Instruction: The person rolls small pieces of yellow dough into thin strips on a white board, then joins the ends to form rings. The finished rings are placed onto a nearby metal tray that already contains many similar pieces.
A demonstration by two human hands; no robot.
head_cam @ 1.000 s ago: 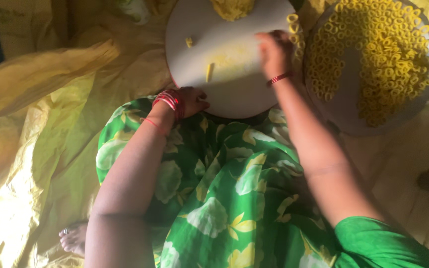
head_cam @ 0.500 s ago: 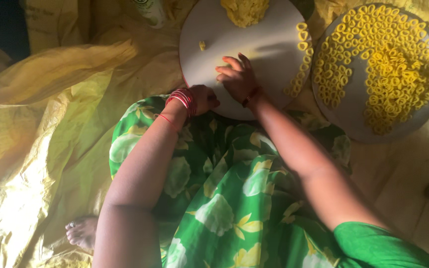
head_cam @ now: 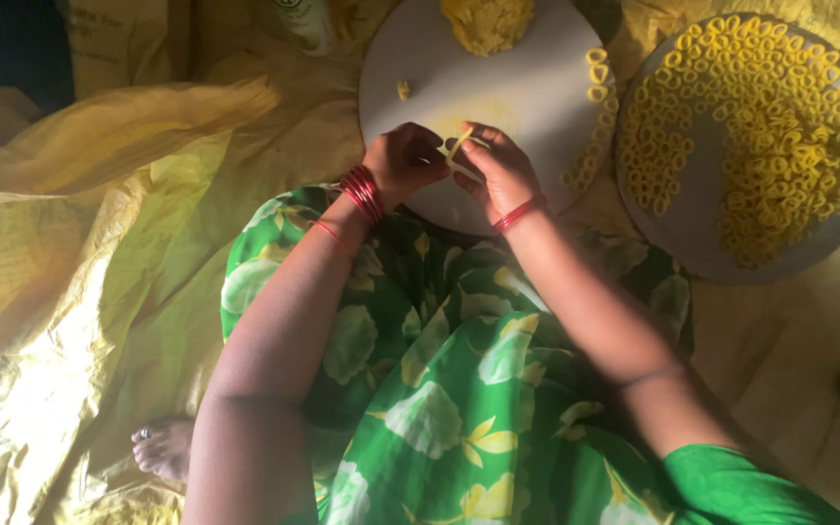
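She wears a green dress (head_cam: 459,389) printed with pale leaves and yellow flowers, a stack of red bangles (head_cam: 363,192) on the left wrist, one thin red bangle (head_cam: 519,214) on the right, and a toe ring on her bare foot (head_cam: 162,449) beside the dress.

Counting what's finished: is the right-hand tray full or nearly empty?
Nearly full: yellow dough rings cover most of the tray.

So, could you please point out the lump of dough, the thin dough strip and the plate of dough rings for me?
lump of dough (head_cam: 486,23), head view, its middle.
dough strip (head_cam: 458,144), head view, mid-length, between both hands.
plate of dough rings (head_cam: 700,226), head view, bare lower part.
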